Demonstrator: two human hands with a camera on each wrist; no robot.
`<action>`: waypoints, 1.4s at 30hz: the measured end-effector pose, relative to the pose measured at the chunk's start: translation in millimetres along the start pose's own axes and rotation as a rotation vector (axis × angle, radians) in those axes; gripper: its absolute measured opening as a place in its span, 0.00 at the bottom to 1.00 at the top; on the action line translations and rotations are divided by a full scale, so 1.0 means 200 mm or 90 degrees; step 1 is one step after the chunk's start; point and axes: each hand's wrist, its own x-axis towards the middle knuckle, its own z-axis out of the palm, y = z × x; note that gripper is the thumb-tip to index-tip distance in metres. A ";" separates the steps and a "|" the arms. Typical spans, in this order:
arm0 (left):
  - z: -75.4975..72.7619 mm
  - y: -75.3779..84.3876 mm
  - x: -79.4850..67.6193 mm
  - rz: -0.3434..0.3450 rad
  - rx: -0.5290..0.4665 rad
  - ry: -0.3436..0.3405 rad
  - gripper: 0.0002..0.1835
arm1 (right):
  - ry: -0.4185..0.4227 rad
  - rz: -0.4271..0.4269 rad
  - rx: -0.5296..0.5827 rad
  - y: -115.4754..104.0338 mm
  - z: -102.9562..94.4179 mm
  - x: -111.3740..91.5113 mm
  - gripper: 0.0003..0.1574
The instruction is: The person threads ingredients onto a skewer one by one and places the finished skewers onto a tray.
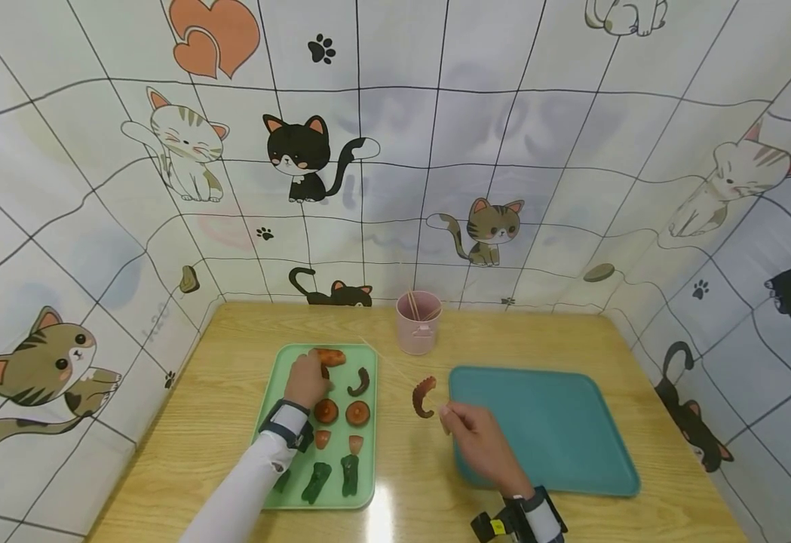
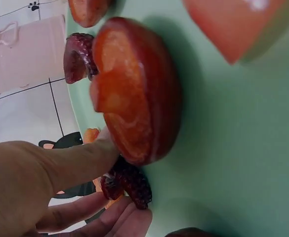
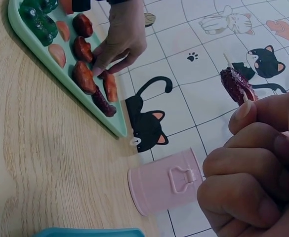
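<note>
Pale green in the head view, a tray (image 1: 368, 477) lies under the left hand (image 1: 307, 383), which reaches among its food pieces beside an orange-brown sausage piece (image 1: 332, 357). A loose curl (image 1: 360, 382) lies to that hand's right, with round brown pieces (image 1: 326, 411) beside its wrist and dark green pieces (image 1: 317, 483) nearer the forearm. The right hand (image 1: 479, 437) holds up a skewered curl (image 1: 421, 398), dark red, between the two hands; a blue tray (image 1: 544, 430) lies to its right, and a pink bucket (image 1: 417, 335) stands beyond both hands. In the left wrist view, the left thumb and fingers grip a dark curl (image 2: 134, 186), the thumb passing behind a round piece. In the right wrist view, the right thumb and forefinger pinch a thin skewer (image 3: 227, 60) just below the skewered curl, the other fingers folded.
</note>
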 end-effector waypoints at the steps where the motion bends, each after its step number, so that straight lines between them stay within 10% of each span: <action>1: 0.00 0.00 0.00 0.003 -0.004 0.002 0.27 | -0.001 -0.002 0.000 0.00 0.00 0.00 0.26; 7: -0.01 0.00 -0.01 0.018 -0.038 0.007 0.04 | -0.001 -0.012 0.000 0.01 0.00 0.00 0.26; 13: 0.01 -0.03 0.01 0.007 -0.058 0.012 0.17 | -0.001 -0.004 -0.004 0.01 0.01 0.00 0.26; 30: -0.14 -0.02 -0.05 -0.019 -0.202 0.033 0.08 | 0.011 0.001 -0.006 0.01 0.00 0.01 0.25; 42: -0.25 0.07 -0.12 -0.037 -0.403 0.021 0.13 | 0.020 0.005 0.003 0.01 -0.01 0.01 0.23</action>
